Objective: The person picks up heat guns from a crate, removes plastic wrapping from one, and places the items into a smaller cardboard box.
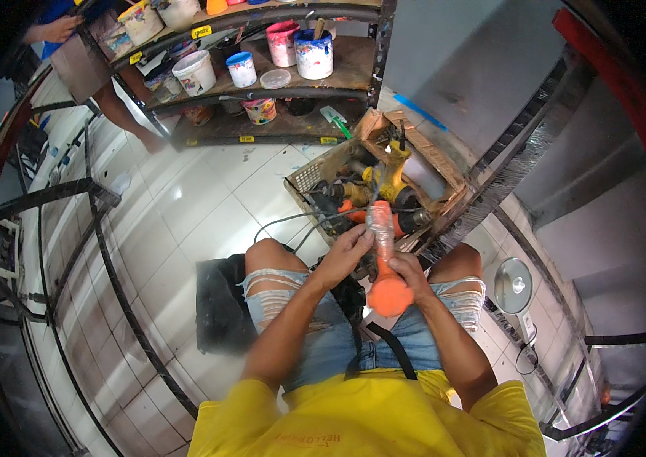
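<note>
Over my lap I hold an orange power tool (391,293), its round end toward me and its narrower end away. Something clear and shiny, like tape, is wrapped round that narrower part. My left hand (352,250) is closed, with its fingertips on the tool's left side by the wrap. On the other side my right hand (408,270) grips the body just above the round end; some of its fingers are hidden beneath. Just past the tool stands a plastic crate (304,183) of power tools, including a yellow one (395,171). Dark cords run from the crate's left side.
Paint-stained shelves (353,61) at the back hold several buckets, one blue-rimmed bucket (315,57) among them. A bare leg (121,114) of another person shows at far left. Black metal frames (102,221) stand at both sides. A round fan-like device (513,286) lies at right.
</note>
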`<state>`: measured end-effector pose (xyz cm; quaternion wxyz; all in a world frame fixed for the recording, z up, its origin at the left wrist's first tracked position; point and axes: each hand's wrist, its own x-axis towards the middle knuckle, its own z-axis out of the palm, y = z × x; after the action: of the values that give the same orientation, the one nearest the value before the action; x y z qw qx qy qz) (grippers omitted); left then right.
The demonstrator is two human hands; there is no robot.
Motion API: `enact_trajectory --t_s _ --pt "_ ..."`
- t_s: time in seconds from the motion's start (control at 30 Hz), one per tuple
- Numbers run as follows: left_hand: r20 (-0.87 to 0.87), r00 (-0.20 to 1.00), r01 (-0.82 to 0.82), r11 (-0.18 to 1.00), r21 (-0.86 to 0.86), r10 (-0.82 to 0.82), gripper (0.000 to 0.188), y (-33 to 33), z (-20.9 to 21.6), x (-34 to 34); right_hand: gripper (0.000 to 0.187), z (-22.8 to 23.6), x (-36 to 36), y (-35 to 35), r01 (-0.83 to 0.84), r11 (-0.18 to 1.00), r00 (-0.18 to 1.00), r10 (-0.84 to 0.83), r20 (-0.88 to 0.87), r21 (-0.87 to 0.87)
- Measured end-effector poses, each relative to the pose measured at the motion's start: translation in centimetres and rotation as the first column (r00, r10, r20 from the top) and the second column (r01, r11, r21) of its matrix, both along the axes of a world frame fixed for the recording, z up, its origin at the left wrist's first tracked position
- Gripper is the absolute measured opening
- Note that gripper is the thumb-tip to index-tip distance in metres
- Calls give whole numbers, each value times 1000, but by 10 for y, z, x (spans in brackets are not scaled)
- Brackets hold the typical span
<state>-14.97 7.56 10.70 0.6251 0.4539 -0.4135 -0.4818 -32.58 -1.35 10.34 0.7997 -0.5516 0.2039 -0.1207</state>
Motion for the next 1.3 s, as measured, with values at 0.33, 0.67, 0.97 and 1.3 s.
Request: enact_trajectory --t_s 0.33,0.67,0.97,1.3 --pt "-358 875 -280 944 171 325 52 -11 -13 16 49 20 61 -16 -218 795 927 -13 -376 -566" --pt "-583 665 -334 884 327 467 59 -9 -29 22 64 -32 117 -126 524 503 577 -803 -148 -688" --pt "-548 674 -378 869 320 495 59 4 -42 48 77 -38 158 -170 441 669 650 -698 -301 -598" --pt "-643 595 -368 875 316 482 64 -18 -83 36 61 7 143 -153 343 464 694 -711 -113 -817"
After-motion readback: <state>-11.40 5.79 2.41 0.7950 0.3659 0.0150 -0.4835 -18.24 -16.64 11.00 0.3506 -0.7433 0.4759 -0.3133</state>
